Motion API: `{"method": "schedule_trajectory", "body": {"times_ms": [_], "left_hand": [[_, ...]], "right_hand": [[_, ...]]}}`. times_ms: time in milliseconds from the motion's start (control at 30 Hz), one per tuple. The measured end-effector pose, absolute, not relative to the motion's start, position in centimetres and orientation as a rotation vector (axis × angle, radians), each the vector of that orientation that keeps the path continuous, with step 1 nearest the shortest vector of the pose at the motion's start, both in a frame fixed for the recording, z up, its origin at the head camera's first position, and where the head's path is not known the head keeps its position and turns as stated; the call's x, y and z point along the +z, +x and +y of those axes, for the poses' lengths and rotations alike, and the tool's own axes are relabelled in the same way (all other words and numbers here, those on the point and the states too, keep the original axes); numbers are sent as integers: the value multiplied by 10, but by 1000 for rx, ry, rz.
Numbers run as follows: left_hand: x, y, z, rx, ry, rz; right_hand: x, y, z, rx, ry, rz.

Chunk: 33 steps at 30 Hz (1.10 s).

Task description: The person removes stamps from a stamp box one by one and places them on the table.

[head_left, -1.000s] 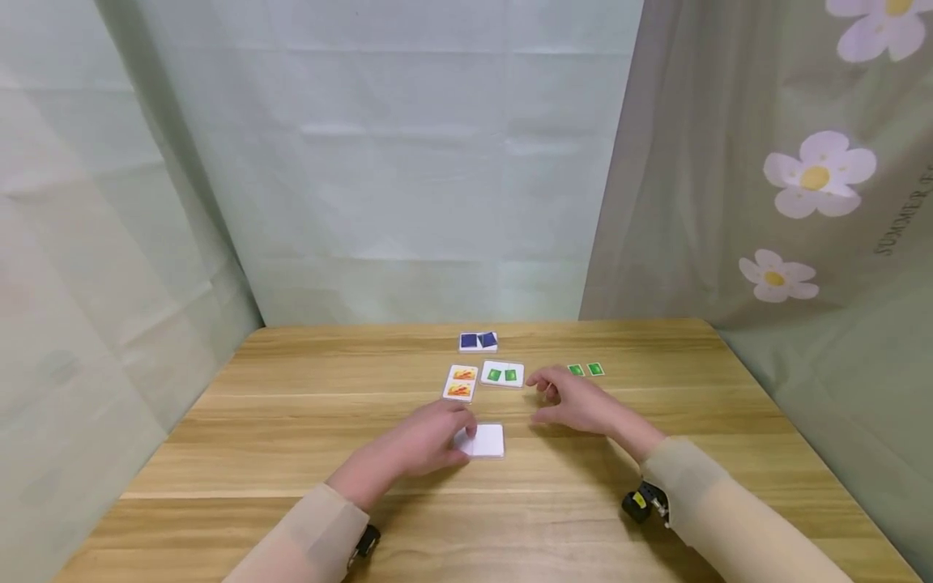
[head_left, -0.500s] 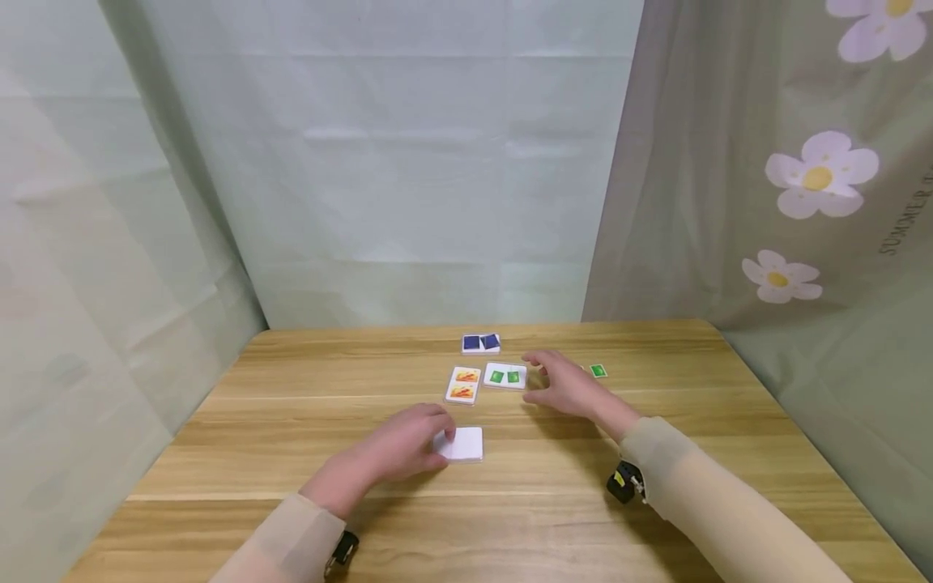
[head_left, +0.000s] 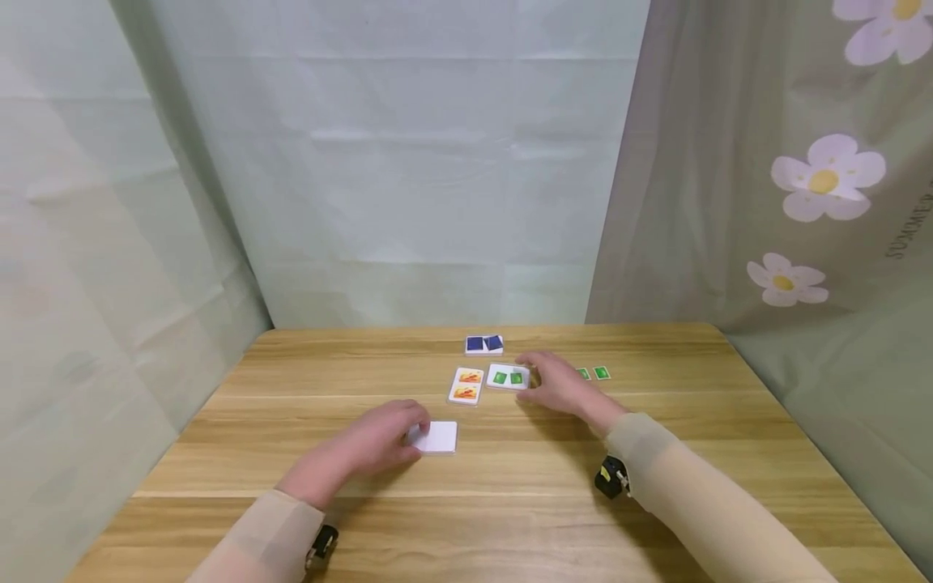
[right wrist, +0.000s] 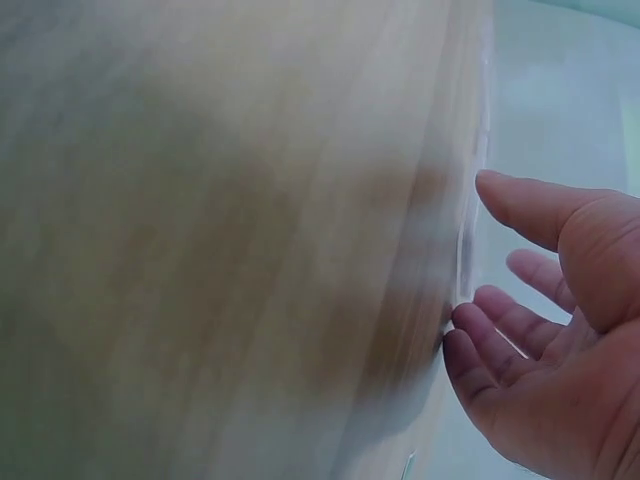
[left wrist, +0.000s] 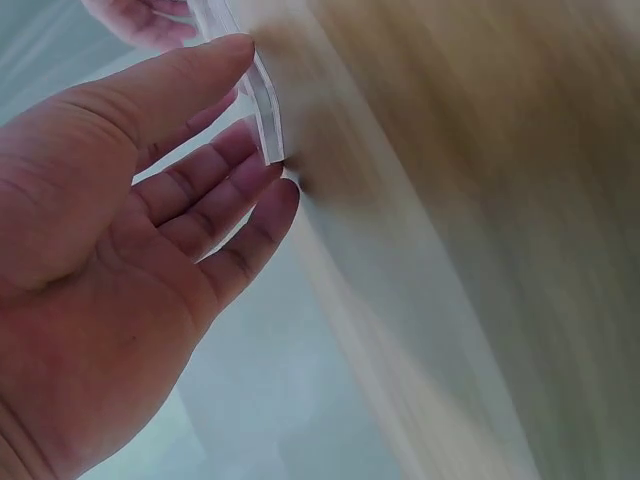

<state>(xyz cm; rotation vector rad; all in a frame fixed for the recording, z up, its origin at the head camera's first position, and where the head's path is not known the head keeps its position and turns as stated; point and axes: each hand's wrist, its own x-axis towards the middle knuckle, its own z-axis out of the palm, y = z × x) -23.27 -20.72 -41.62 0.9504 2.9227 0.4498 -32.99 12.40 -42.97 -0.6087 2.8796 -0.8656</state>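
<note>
My left hand point(head_left: 386, 433) grips the left end of a thin, flat white plastic case point(head_left: 440, 437) low over the table. In the left wrist view, the clear edge of the white case point(left wrist: 268, 120) sits between thumb and fingers. My right hand point(head_left: 561, 385) straddles the right end of a similar white case point(head_left: 509, 370) bearing two green squares, thumb on the near side and fingers on the far side. The right wrist view shows thumb and fingertips at the thin clear edge of this green-marked case point(right wrist: 465, 260).
Left of the green-marked case lies a white card-like piece point(head_left: 466, 386) with two orange pictures. Behind it is a white case point(head_left: 484, 345) with two dark blue squares. Green squares point(head_left: 601, 372) lie right of my right hand on the wooden table point(head_left: 481, 526). Curtains surround the table.
My left hand has moved left with the white case. My right hand has moved left from beside the green squares onto the end of the green-marked case, which stays in place.
</note>
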Motion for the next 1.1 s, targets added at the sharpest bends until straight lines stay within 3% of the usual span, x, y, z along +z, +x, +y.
{"method": "schedule_trajectory", "body": {"times_ms": [700, 1100], "left_hand": [[-418, -268, -243, 395, 733, 2973], [-417, -293, -246, 434, 685, 2975]], "right_hand": [[-435, -336, 124, -838, -597, 2917], [-433, -321, 136, -916, -615, 2882]]}}
